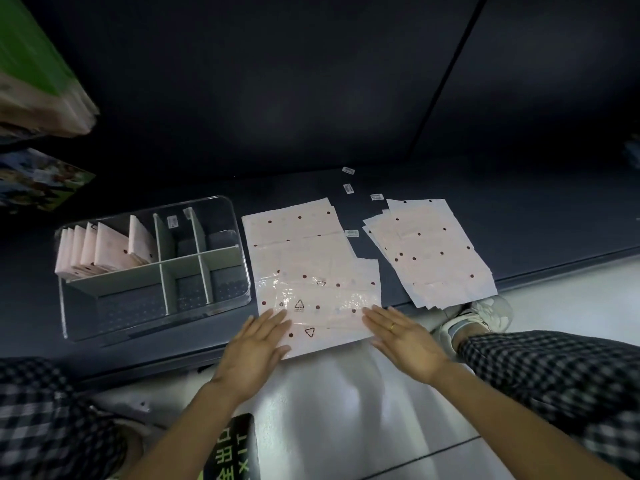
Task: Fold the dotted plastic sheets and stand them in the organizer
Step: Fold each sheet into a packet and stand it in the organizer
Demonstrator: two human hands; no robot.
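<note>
We've got both hands flat, fingers straight, on the near edge of the dotted sheet (313,299): left hand (254,351) on its near left corner, right hand (405,337) on its near right edge. Best we smooth it out, square the edges, then crease firmly. The sheet tops a loose pile on the dark shelf (485,181), and the organizer (152,271) stands just left of it.

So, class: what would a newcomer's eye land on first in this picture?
Probably the two hands, left hand and right hand, laid flat on the near edge of the middle pile of dotted sheets. Next, the clear organizer to the left, with folded sheets standing in its far-left compartment, and a second pile on the right.
</note>
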